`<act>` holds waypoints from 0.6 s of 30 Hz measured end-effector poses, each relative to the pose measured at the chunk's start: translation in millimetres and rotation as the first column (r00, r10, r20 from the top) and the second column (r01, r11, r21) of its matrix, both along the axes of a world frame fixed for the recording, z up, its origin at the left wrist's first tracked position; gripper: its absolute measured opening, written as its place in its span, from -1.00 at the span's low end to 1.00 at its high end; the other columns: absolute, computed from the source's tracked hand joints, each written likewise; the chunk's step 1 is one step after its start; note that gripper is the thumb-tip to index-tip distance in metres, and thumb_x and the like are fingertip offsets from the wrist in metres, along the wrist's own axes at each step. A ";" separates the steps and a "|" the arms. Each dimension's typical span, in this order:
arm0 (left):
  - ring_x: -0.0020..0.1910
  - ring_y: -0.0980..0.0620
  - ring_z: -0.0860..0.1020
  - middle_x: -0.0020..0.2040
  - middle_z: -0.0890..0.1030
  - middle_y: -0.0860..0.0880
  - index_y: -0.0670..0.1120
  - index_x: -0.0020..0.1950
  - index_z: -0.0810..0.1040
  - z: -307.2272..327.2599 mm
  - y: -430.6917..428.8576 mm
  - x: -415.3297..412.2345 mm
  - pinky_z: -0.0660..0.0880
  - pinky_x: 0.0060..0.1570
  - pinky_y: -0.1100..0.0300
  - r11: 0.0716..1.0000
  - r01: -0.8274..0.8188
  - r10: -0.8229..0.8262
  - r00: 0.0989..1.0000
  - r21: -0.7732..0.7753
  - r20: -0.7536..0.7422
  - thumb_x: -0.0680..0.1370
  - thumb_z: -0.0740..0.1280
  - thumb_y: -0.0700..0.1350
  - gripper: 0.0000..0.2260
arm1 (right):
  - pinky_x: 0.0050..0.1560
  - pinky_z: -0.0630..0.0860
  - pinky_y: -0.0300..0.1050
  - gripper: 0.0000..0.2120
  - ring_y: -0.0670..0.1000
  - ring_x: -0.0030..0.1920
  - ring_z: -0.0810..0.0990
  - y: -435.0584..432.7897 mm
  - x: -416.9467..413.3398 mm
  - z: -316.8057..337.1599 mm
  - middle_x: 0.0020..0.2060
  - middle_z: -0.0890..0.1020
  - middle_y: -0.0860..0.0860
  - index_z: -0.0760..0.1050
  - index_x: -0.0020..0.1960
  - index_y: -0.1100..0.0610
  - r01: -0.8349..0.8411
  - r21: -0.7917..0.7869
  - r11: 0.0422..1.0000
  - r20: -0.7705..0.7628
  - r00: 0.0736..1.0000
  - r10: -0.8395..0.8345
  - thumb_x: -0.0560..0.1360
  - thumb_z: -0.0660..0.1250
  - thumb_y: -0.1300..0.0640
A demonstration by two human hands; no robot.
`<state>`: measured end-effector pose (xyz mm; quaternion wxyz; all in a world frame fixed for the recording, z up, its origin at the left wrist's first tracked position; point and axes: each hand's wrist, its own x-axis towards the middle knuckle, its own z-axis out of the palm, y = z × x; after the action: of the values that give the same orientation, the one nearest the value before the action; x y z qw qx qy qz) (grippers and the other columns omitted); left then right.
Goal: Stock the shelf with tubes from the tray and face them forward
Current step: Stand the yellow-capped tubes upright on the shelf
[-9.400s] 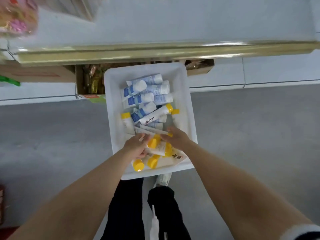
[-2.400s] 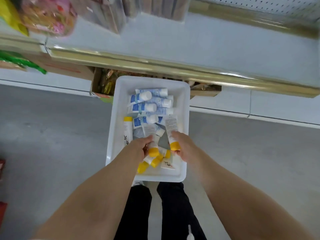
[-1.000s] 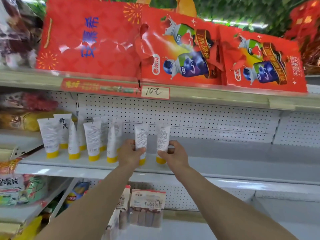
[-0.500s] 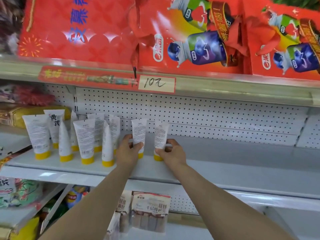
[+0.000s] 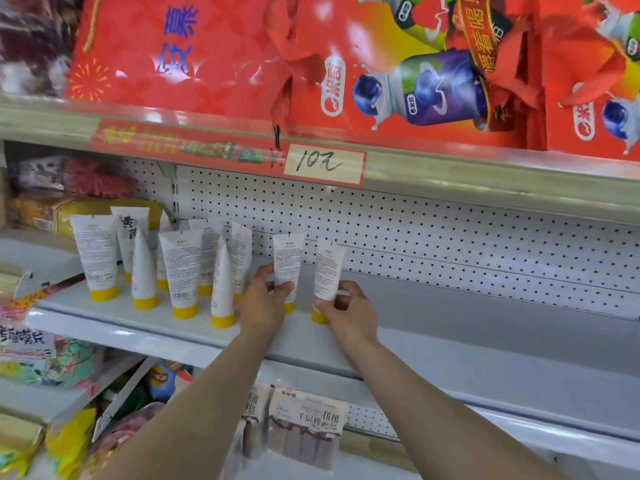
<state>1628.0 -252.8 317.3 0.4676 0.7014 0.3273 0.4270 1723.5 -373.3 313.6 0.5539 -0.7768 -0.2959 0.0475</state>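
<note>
while red gift cartons (image 5: 346, 64) fill the top of the frame, the pale grey shelf (image 5: 485, 341) runs across the middle beneath them, backed by a white perforated panel (image 5: 450, 244). at centre left of the frame a cluster of white tubes with yellow caps (image 5: 181, 268) stands cap-down on the shelf, most showing printed backs, two turned edge-on. just right of the cluster, the left hand (image 5: 263, 303) grips a first tube (image 5: 288, 258) round its lower body, thumb and fingers curled on it, cap down at the shelf. beside it the right hand (image 5: 349, 315) pinches a second tube (image 5: 327, 268) low down, leaning slightly right, its yellow cap at the shelf. a handwritten price label (image 5: 323, 163) sits on the rail above.
</note>
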 end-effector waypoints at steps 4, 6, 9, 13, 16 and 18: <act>0.00 0.11 0.50 0.14 0.60 -0.02 -0.02 0.36 0.43 1.6 -6.1 -4.1 0.37 0.01 0.25 1.000 -0.020 0.021 0.999 0.011 -0.042 0.53 0.39 -0.08 -0.60 | -0.05 0.52 -0.16 -0.62 -0.05 -0.03 0.64 -2.7 -2.4 2.4 0.01 0.69 -0.09 0.47 0.21 -0.04 -0.002 -0.036 0.999 0.006 1.000 0.002 0.44 0.47 -0.02; 0.08 0.06 0.52 0.23 0.57 -0.07 -0.05 0.42 0.38 4.8 -11.5 -9.0 0.35 0.03 0.26 0.999 -0.012 0.010 0.998 -0.030 -0.063 0.52 0.42 -0.07 -0.51 | -0.04 0.50 -0.18 -0.56 -0.04 0.00 0.63 -6.6 -6.1 5.7 0.08 0.67 -0.05 0.44 0.27 -0.01 -0.007 -0.061 0.998 0.001 1.000 0.007 0.44 0.47 -0.04; 0.25 -0.09 0.49 0.30 0.51 -0.12 -0.14 0.46 0.29 11.4 -25.6 -21.1 0.34 0.09 0.21 0.999 -0.004 -0.002 0.991 -0.049 -0.136 0.50 0.44 -0.07 -0.41 | 0.12 0.49 -0.11 -0.38 0.02 0.18 0.57 -20.9 -15.8 17.1 0.25 0.56 0.01 0.34 0.38 0.01 0.027 -0.138 0.990 0.000 1.000 -0.027 0.42 0.46 -0.14; 0.24 -0.18 0.48 0.28 0.51 -0.18 -0.20 0.39 0.33 13.1 -49.1 -49.2 0.41 0.12 0.08 0.994 0.068 -0.046 0.969 0.087 -0.241 0.45 0.48 -0.01 -0.39 | 0.19 0.42 -0.08 -0.35 0.08 0.32 0.48 -56.1 -45.5 33.7 0.36 0.47 0.06 0.27 0.45 0.03 0.096 -0.308 0.946 0.165 0.985 -0.046 0.47 0.41 -0.14; 0.31 -0.21 0.43 0.34 0.47 -0.21 -0.17 0.45 0.30 16.8 -63.4 -83.0 0.43 0.19 -0.02 0.971 0.146 -0.076 0.940 0.189 -0.334 0.49 0.42 0.11 -0.35 | 0.16 0.46 -0.03 -0.40 0.11 0.30 0.46 -83.6 -78.1 42.3 0.32 0.46 0.09 0.28 0.44 -0.01 0.178 -0.370 0.912 0.265 0.961 -0.080 0.50 0.33 -0.21; 0.31 -0.23 0.42 0.32 0.47 -0.21 -0.17 0.44 0.30 23.9 -72.0 -109.6 0.45 0.16 -0.05 0.946 0.174 -0.056 0.917 0.272 -0.394 0.53 0.33 0.17 -0.38 | 0.19 0.49 0.03 -0.44 0.11 0.31 0.43 -99.8 -101.3 46.7 0.30 0.46 0.10 0.30 0.43 -0.02 0.220 -0.388 0.895 0.315 0.944 -0.096 0.52 0.26 -0.24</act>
<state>1518.3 -324.8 341.2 0.3071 0.8521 0.3007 0.2987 1622.2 -473.0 360.3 0.3278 -0.8973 -0.2914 -0.0496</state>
